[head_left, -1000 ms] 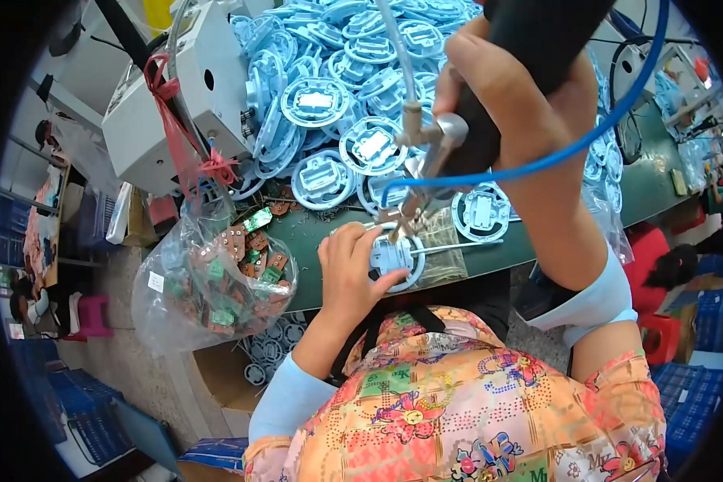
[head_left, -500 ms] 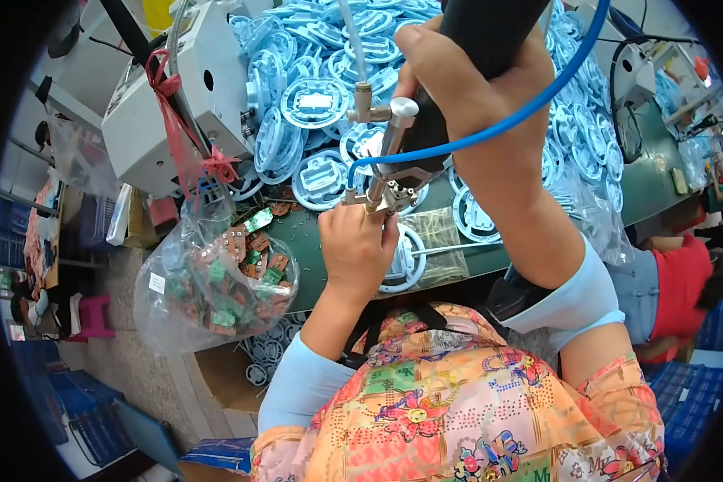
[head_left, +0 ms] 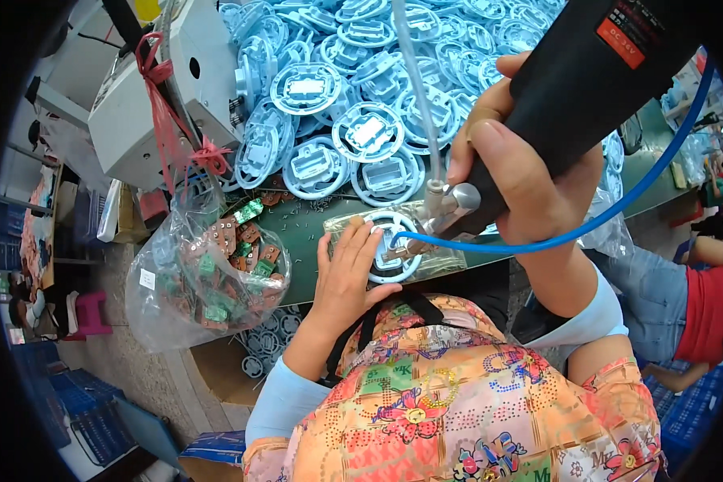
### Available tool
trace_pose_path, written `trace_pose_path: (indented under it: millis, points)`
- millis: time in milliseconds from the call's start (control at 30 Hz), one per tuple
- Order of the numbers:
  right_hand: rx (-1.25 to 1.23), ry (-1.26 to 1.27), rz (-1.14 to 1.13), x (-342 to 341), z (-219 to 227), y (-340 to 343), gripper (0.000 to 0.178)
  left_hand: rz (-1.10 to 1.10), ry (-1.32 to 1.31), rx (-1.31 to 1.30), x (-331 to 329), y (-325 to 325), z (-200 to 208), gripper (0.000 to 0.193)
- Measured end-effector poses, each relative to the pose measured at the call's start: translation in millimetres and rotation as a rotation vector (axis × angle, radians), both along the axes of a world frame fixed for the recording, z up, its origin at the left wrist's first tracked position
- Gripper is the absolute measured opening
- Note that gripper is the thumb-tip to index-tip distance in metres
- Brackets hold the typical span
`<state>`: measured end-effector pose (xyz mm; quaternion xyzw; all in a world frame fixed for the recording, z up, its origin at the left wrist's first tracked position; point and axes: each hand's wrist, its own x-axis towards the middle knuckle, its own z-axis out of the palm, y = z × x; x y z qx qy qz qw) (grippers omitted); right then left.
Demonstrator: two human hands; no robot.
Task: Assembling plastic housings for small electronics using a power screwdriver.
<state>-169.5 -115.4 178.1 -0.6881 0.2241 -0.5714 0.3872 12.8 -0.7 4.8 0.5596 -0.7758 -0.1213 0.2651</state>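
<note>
My right hand (head_left: 550,181) is wrapped round a black electric screwdriver (head_left: 578,88), which leans with its body up to the right. Its metal nozzle (head_left: 450,205), fed by a clear tube and a blue hose (head_left: 570,235), points down at a round light-blue plastic part (head_left: 391,276) on the bench. Whether the tip touches the part I cannot tell. My left hand (head_left: 341,277) lies with stretched fingers on the part's left rim, the thumb along its near side. Under the part is a patch of shiny clear tape (head_left: 446,261).
A large heap of similar light-blue parts (head_left: 369,132) covers the bench's far side. At left are a clear bag (head_left: 165,301) of green and brown small boards and a white machine box (head_left: 157,104). A cardboard box (head_left: 221,369) of round parts stands below the bench edge.
The screwdriver has swung from above the bench to a right-leaning tilt over the round part. My left hand has left the nozzle and spread onto the part.
</note>
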Motion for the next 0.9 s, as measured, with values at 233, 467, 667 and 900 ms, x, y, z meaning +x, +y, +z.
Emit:
trace_pose_path:
  millis: [233, 467, 667, 900]
  points:
    - [0.006, -0.034, -0.03, 6, -15, 4, 0.042, 0.029, 0.011, 0.003, -4, 0, -4, 0.095]
    - [0.063, -0.02, 0.002, 18, -12, 11, 0.045, 0.045, 0.05, -0.052, -5, 0, -4, 0.098]
    - [-0.044, -0.151, 0.199, 7, 36, 5, 0.046, 0.183, 0.061, -0.109, -15, -11, -12, 0.097]
    - [0.055, -0.11, 0.259, 30, 2, 16, 0.048, 0.16, 0.332, -0.035, -13, -17, -20, 0.097]
